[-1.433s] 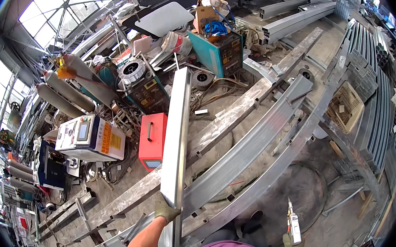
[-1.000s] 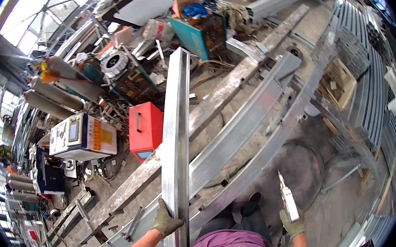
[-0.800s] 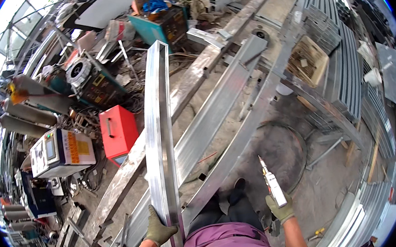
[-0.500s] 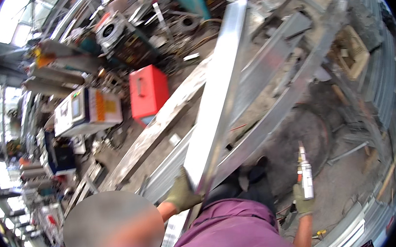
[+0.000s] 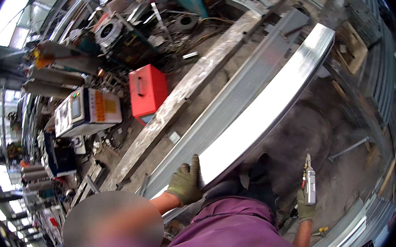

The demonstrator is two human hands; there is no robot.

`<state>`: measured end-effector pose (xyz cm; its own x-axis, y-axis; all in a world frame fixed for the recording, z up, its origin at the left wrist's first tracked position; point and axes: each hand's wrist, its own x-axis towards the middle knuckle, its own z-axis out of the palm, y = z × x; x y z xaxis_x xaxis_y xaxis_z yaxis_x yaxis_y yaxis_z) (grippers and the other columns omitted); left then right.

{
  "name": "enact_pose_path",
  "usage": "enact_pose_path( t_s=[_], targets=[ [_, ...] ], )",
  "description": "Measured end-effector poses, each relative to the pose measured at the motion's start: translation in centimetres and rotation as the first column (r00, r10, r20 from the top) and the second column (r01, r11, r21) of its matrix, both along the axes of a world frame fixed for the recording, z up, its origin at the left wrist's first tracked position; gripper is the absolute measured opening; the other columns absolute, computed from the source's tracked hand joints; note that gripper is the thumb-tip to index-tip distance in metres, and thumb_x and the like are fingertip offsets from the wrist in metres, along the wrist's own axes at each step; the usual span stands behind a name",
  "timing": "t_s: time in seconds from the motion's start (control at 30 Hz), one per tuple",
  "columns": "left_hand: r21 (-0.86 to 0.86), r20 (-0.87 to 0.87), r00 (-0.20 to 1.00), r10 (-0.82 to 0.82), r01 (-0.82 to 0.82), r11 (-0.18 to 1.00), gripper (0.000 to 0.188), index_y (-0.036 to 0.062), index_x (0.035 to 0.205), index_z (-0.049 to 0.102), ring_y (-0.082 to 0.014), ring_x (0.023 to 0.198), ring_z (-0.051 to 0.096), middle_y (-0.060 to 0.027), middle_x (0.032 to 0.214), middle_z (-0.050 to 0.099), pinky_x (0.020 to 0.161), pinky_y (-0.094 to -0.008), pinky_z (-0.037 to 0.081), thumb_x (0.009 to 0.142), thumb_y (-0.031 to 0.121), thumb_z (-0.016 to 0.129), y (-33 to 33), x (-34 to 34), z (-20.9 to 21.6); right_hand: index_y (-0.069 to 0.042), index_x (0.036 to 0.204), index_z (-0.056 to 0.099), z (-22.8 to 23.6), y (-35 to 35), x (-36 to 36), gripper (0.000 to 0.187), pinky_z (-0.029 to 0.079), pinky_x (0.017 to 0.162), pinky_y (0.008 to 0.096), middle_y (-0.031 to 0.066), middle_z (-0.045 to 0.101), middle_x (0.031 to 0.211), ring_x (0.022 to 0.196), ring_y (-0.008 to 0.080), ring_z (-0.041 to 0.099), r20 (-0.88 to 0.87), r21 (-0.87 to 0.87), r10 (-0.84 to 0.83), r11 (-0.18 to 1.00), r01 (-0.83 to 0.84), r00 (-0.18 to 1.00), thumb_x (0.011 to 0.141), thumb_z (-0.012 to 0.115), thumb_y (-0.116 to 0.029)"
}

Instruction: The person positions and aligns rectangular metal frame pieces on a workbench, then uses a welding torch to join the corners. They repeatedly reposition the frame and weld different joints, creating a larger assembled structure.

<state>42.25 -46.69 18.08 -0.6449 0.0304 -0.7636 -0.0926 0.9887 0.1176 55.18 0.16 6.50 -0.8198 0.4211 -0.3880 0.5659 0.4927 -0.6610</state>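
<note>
A long, shiny metal beam (image 5: 263, 102) slants from beside my waist toward the upper right. My left hand (image 5: 185, 182), in an olive work glove, grips the beam's left edge near its close end; part of its hold is hidden. In my right hand (image 5: 306, 207), also gloved, is a white welding torch (image 5: 310, 186) with a narrow copper-coloured tip, pointing away from me. The torch is held off to the right, apart from the beam. Alongside the shiny beam lies a duller grey metal beam (image 5: 238, 92).
A rough, pale-stained long bar (image 5: 189, 83) lies beyond the beams. Past it stand a red box (image 5: 149, 92) and a white machine with a small screen (image 5: 88, 111). Ribbed metal lengths (image 5: 383, 70) are piled at the right. A loose rod (image 5: 350, 149) lies on the floor.
The shiny beam's far end has swung right and come down over the other metal pieces, uncovering the rough bar. My left hand stays at its near end; the torch has barely moved.
</note>
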Motion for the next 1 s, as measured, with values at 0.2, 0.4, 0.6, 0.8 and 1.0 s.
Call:
enact_pose_path(
  t_s=[0.2, 0.4, 0.6, 0.8, 1.0],
  targets=[
    [-0.061, -0.099, 0.976, -0.196, 0.19, 0.98, 0.126, -0.0044, 0.17, 0.005, -0.0525, 0.126, 0.058, -0.0388, 0.141, 0.051, 0.107, -0.0566, 0.049, 0.075, 0.029, 0.081, -2.2, -0.3, -2.9, -0.005, 0.099, 0.071, -3.4, 1.6, 2.8, 0.027, 0.057, 0.075, 0.0449, 0.0137, 0.071, 0.086, 0.078, 0.03, 0.072, -0.15, 0.158, 0.009, 0.987, 0.015, 0.989, 0.092, 0.08, -0.029],
    [-0.086, -0.067, 0.941, -0.332, 0.326, 0.942, 0.119, 0.0013, 0.172, 0.009, -0.0478, 0.126, 0.059, -0.034, 0.142, 0.053, 0.105, -0.0572, 0.047, 0.078, 0.025, 0.077, -4.1, -2.7, -5.7, -0.003, 0.104, 0.072, -2.0, 0.9, 3.8, 0.028, 0.059, 0.08, 0.0432, 0.0119, 0.073, 0.09, 0.084, 0.0277, 0.074, -0.072, 0.019, -0.148, 0.989, 0.15, 0.986, 0.09, 0.083, -0.025],
    [-0.136, -0.041, 0.904, -0.426, 0.417, 0.898, 0.12, 0.0018, 0.172, 0.005, -0.0487, 0.129, 0.057, -0.0344, 0.147, 0.05, 0.109, -0.0569, 0.045, 0.079, 0.025, 0.075, -5.4, -5.2, -8.5, -0.003, 0.115, 0.075, -2.9, 0.1, 6.4, 0.04, 0.06, 0.086, 0.0429, 0.0142, 0.076, 0.097, 0.089, 0.0318, 0.075, -0.084, 0.052, -0.249, 0.966, 0.254, 0.965, 0.087, 0.084, -0.03],
    [-0.145, 0.069, 0.878, -0.474, 0.479, 0.866, 0.129, -0.0003, 0.171, -0.002, -0.0499, 0.132, 0.057, -0.037, 0.149, 0.049, 0.113, -0.0545, 0.046, 0.076, 0.026, 0.082, -4.3, -8.2, -9.3, -0.007, 0.102, 0.082, 0.4, -1.1, 5.2, 0.036, 0.062, 0.082, 0.0412, 0.0159, 0.081, 0.094, 0.091, 0.0296, 0.081, 0.024, 0.186, -0.254, 0.951, 0.245, 0.967, 0.084, 0.087, -0.039],
    [-0.078, 0.038, 0.86, -0.508, 0.51, 0.857, 0.15, 0.003, 0.171, -0.006, -0.0519, 0.137, 0.054, -0.0354, 0.148, 0.049, 0.116, -0.0532, 0.047, 0.064, 0.035, 0.093, -6.2, -9.8, -13.5, -0.008, 0.114, 0.081, 0.4, -0.9, 5.9, 0.044, 0.062, 0.086, 0.0388, 0.0136, 0.082, 0.099, 0.095, 0.0266, 0.081, 0.023, 0.072, -0.265, 0.962, 0.263, 0.964, 0.085, 0.089, -0.039]
  ],
)
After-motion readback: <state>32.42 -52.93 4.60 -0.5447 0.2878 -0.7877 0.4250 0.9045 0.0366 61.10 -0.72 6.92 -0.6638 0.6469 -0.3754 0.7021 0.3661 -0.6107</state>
